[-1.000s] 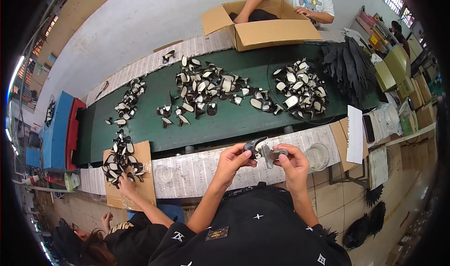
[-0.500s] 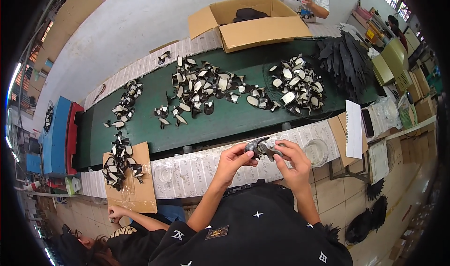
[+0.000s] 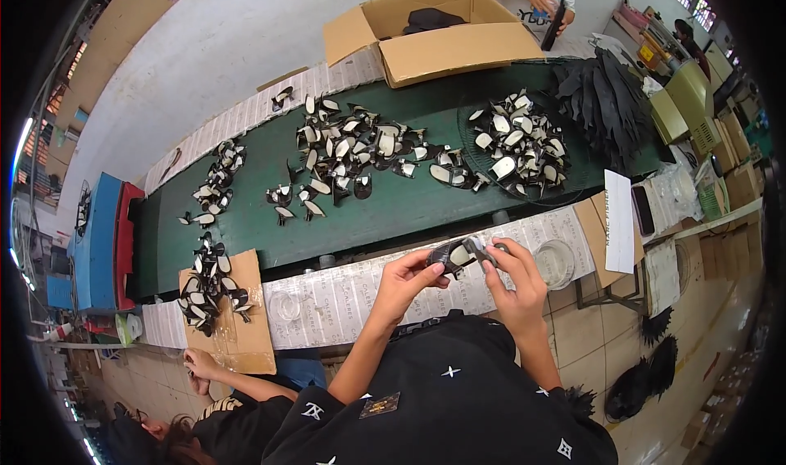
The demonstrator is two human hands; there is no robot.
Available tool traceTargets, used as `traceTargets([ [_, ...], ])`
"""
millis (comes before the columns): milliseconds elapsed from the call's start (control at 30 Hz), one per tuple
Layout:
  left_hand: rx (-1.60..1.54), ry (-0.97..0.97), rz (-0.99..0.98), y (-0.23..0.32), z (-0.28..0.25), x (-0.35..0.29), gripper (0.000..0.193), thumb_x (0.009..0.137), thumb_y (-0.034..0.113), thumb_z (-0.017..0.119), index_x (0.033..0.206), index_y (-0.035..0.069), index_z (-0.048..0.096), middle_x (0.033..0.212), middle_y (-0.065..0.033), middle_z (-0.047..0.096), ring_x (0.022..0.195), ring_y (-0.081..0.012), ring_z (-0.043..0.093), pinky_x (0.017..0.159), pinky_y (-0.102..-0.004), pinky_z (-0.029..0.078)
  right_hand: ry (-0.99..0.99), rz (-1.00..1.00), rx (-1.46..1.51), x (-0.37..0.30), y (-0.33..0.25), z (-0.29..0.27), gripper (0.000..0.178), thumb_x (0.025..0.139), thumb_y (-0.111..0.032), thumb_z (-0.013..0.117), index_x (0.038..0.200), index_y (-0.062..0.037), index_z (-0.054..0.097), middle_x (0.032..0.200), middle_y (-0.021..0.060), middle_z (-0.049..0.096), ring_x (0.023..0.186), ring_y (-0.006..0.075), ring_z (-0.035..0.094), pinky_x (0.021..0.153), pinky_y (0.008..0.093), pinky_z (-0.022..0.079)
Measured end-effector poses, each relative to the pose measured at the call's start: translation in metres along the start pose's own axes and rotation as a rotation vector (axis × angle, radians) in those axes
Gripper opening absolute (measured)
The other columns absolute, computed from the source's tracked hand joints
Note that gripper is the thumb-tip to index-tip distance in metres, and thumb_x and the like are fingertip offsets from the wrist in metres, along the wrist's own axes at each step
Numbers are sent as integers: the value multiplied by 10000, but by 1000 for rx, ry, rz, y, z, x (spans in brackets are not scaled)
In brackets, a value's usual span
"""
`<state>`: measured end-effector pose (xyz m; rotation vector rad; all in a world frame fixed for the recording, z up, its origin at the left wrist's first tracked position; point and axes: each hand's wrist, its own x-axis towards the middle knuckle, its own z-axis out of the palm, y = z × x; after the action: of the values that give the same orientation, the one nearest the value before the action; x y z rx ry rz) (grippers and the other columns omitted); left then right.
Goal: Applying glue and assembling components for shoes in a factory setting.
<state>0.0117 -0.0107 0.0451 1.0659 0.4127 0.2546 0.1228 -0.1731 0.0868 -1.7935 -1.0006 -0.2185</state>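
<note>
Between my hands, above the near ledge of the table, is a small black curved part with a cream pad, like a shoe piece. My left hand grips its left end with fingers and thumb. Close against its right side, my right hand pinches a dark strip-like piece with a pale top; whether it is joined to the part I cannot tell. Similar black-and-cream parts lie in a heap on the green table, and more fill a clear round tray.
Right of my hands sits a clear round dish; a smaller clear dish is to the left. More parts rest on a cardboard sheet. Black strips and an open carton lie beyond. Co-workers' hands show nearby.
The part has turned between my fingers, showing more of its cream pad, and my right fingers have shifted slightly. The co-worker behind the carton has lowered a dark piece.
</note>
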Motion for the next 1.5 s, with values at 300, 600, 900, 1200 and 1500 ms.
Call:
traceTargets([
  [300, -47, 14, -35, -4, -6, 5, 274, 905, 111, 612, 1133, -40, 594, 927, -98, 663, 753, -163, 666, 699, -319, 579, 80, 236, 155, 2, 0, -9, 262, 794, 59, 671, 1053, 28, 645, 1075, 155, 619, 902, 209, 652, 730, 282, 581],
  [600, -150, -7, -62, -3, -8, 6, 237, 948, 168, 547, 1089, -18, 590, 926, -89, 657, 696, -146, 654, 660, -308, 581, 53, 309, 283, 1, -7, -10, 240, 824, 58, 644, 1063, 39, 638, 1100, 143, 613, 925, 176, 642, 722, 265, 592],
  [900, -169, -3, -81, -3, -6, 8, 143, 944, 166, 561, 948, 23, 566, 905, -83, 650, 683, -139, 659, 636, -291, 591, -18, 343, 347, -1, -15, 5, 247, 823, 54, 651, 1068, 35, 634, 1103, 133, 614, 937, 178, 645, 724, 270, 593],
  [1200, -191, -8, -88, -5, -7, 7, 135, 941, 161, 568, 941, 26, 561, 893, -80, 648, 681, -142, 657, 635, -296, 589, -51, 348, 335, -3, -12, 11, 250, 812, 59, 657, 1060, 32, 640, 1094, 133, 609, 921, 187, 652, 718, 282, 600],
  [1500, -214, 11, -108, -5, -9, 9, 148, 950, 178, 550, 940, 30, 557, 870, -76, 644, 670, -130, 649, 623, -284, 585, 55, 192, 20, 0, -4, 2, 234, 806, 57, 664, 1039, 45, 647, 1064, 146, 607, 858, 195, 653, 684, 281, 605],
])
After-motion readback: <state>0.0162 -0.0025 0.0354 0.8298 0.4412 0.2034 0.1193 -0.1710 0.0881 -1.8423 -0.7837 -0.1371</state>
